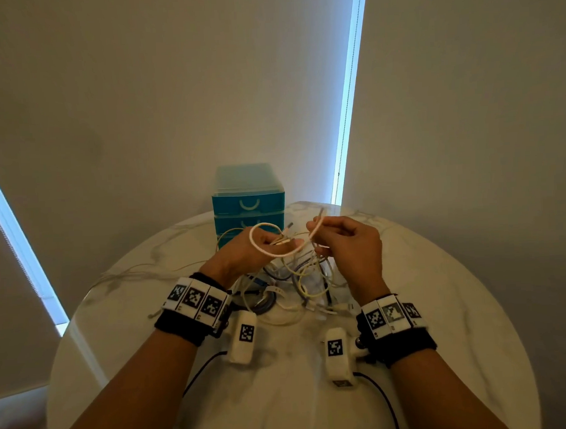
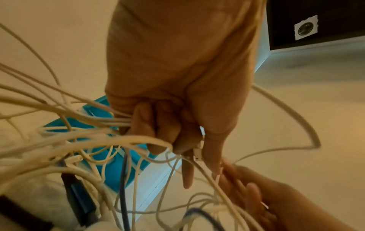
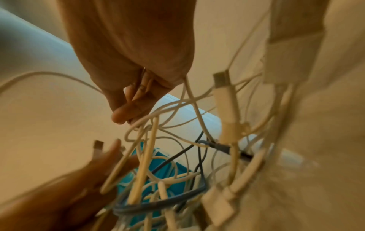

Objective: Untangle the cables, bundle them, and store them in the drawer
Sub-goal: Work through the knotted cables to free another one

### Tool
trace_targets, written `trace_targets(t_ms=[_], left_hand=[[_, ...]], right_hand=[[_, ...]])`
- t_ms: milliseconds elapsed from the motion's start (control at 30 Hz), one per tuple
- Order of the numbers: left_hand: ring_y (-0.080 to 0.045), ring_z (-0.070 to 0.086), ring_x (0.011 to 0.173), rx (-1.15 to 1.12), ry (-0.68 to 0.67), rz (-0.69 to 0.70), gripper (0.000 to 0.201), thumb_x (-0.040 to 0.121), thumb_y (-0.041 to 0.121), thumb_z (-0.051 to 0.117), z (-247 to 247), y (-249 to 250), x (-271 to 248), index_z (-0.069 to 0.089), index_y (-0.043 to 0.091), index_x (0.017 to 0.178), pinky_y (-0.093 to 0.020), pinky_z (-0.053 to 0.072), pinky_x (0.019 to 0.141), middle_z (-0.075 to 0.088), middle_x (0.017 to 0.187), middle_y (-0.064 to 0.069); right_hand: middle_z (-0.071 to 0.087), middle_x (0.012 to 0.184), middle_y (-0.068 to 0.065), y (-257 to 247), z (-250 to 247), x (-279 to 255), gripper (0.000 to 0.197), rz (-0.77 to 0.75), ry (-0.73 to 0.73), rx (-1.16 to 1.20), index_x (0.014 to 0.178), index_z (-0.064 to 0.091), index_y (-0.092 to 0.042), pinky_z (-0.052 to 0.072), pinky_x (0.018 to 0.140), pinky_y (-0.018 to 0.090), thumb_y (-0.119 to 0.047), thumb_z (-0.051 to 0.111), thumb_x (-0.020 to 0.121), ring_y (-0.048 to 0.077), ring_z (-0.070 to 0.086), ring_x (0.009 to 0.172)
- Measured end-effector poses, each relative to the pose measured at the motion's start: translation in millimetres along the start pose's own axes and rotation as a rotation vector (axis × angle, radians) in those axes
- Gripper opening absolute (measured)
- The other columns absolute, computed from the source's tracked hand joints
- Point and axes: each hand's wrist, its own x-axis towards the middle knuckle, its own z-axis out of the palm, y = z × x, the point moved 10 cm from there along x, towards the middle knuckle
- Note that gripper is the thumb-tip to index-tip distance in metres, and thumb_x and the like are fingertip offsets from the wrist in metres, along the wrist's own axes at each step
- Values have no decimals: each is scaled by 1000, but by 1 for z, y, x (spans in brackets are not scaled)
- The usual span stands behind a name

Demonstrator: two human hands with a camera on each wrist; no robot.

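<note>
A tangle of white, yellowish and dark cables hangs between my hands and trails onto the round marble table. My left hand grips a bunch of white cables in curled fingers, with a white connector pinched under the thumb. A thick pinkish-white cable loops from that hand to my right hand, which pinches it near its end. The blue drawer unit stands behind the hands, its drawers closed.
A dark bluish cable runs through the heap under the right hand. Thin white strands trail left across the table. Walls and window blinds close in behind the table, whose near half is bare marble.
</note>
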Motion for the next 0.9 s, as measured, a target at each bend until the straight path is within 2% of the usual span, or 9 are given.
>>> trace_targets(t_ms=[33,167,267,400,500,600,700,800,900], left_hand=[[-1,57,62,23,17,-5,48,91,59,75,-2,-4,2,84,11,84,-14,43,66,66,67,11],[9,71,76,13,25,58,17,89,49,82,2,1,1,84,33,94,-5,45,67,78,80,22],[5,65,62,-9,88,98,28,87,48,84,3,9,-2,82,20,83,-9,44,62,75,69,12],[-15,70,71,-84,223,106,40,87,53,83,-8,3,-2,82,14,81,-32,49,70,77,75,-7],[-11,75,74,-97,351,90,32,88,48,84,-24,-1,-6,85,17,83,-25,52,69,79,76,-3],[-12,77,81,-154,463,82,19,88,41,85,-38,-2,-14,86,22,86,-33,59,76,81,80,3],[-10,77,83,-254,582,81,15,89,38,85,-48,-5,-21,87,24,85,-39,62,81,81,81,6],[-8,75,80,-425,610,56,17,90,35,86,-47,-8,-24,86,18,88,-34,57,79,81,82,1],[-12,77,86,-576,603,14,20,90,32,86,-43,-15,-22,86,13,95,-33,58,84,83,91,-2]], right_hand=[[83,88,8,1,0,1,16,22,-2,63,102,85,-12,69,78,44,-17,90,87,28,82,85],[83,94,12,3,8,1,18,33,-51,142,105,83,-12,67,85,47,-20,88,89,31,82,93],[83,94,13,3,17,-1,20,14,-82,125,107,83,-11,67,84,48,-20,89,89,31,82,91],[83,97,9,2,17,0,25,6,-101,117,110,81,-9,68,77,41,-18,89,88,27,82,90],[83,96,2,16,17,4,22,-3,-134,-69,107,81,-14,67,78,36,-14,90,87,19,81,89],[83,96,-7,27,21,7,19,-36,-201,-319,99,83,-23,65,91,34,-10,88,86,8,79,94],[81,100,-13,24,21,8,34,-77,-200,-468,95,80,-31,60,88,22,1,78,86,0,74,98],[79,103,-12,22,15,9,35,-89,-158,-517,101,81,-27,53,80,12,4,74,86,1,72,101],[79,104,-9,23,15,8,25,-100,-152,-519,107,81,-21,51,81,10,-4,78,89,3,72,100]])
